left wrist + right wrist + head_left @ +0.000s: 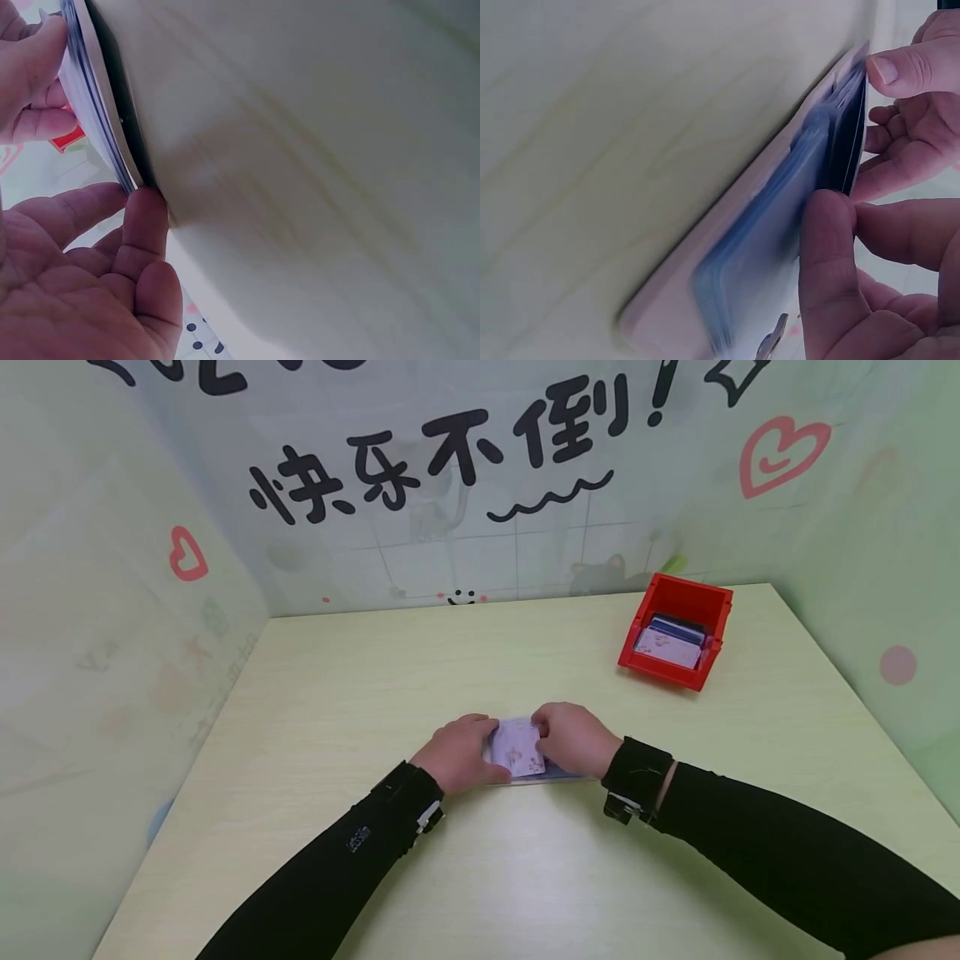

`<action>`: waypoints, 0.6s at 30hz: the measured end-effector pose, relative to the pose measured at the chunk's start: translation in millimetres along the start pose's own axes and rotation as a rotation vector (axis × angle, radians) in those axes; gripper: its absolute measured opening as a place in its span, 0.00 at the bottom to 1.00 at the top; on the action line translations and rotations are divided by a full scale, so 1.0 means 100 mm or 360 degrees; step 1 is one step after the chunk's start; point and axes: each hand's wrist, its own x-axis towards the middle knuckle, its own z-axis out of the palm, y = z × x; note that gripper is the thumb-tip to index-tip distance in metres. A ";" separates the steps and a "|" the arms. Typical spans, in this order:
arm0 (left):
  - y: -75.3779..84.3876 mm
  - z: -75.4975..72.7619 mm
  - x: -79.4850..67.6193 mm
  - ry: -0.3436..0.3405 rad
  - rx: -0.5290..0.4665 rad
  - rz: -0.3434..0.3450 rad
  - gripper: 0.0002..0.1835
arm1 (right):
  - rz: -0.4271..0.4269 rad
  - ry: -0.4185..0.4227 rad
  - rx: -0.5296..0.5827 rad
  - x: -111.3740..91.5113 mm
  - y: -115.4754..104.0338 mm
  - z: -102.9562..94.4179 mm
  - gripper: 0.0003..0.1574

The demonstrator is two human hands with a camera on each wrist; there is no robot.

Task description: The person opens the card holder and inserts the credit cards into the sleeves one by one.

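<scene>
A pale pink-purple card holder [517, 747] with a printed pattern lies part open on the table. Translucent bluish sleeves [761, 247] fan out inside it, and a small metal snap [772, 337] shows near the lower edge in the right wrist view. My left hand [461, 756] grips the holder's left end between thumb and fingers. At the other side, my right hand [573, 739] pinches the edge of the raised cover and leaves between thumb and forefinger. In the left wrist view the stacked leaves [94, 97] appear edge-on, with my left fingertips at their end.
A red bin [660, 675] stands at the back right of the pale wooden table [420, 652]. Inside it are a pink patterned item [667, 647] and darker blue ones [678, 627]. Printed fabric walls [450, 556] enclose the table's back and sides.
</scene>
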 end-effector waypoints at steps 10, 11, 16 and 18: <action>0.02 -0.02 -0.01 -0.0008 -0.0020 -0.0002 0.44 | -0.0076 -0.0058 -0.0052 -0.12 -0.07 -0.01 0.26; 0.02 -0.02 -0.01 -0.0006 -0.0021 0.0000 0.43 | -0.0078 -0.0062 -0.0049 -0.13 -0.08 -0.01 0.27; 0.03 -0.03 -0.01 -0.0002 -0.0037 0.0017 0.43 | -0.0109 -0.0073 -0.0042 -0.19 -0.12 0.02 0.29; 0.03 -0.03 -0.02 -0.0002 -0.0048 0.0024 0.43 | -0.0119 -0.0083 -0.0035 -0.20 -0.12 0.02 0.30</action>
